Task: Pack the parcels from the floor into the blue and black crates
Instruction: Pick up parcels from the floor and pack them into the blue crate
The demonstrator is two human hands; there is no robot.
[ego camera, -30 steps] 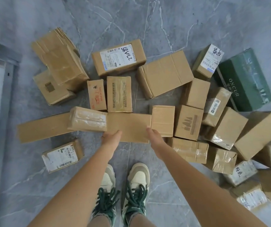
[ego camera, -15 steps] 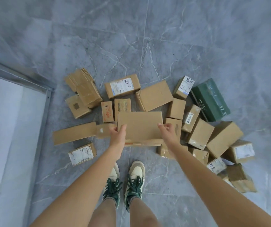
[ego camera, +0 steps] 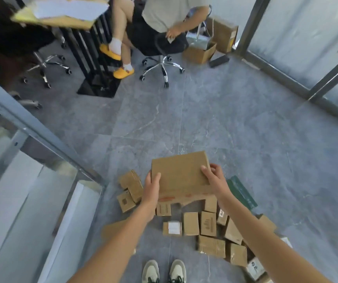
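Head view: flat cardboard parcel held between left hand and right hand, both gripping its side edges.

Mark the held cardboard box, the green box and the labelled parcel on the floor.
held cardboard box point(ego camera: 179, 172): head view, middle of its top face.
green box point(ego camera: 242, 193): head view, its visible long side.
labelled parcel point(ego camera: 173, 228): head view, on its white label.

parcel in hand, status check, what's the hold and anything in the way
Left hand and right hand grip one flat cardboard parcel, lifted above the pile. No crates in view. Seated person far ahead.
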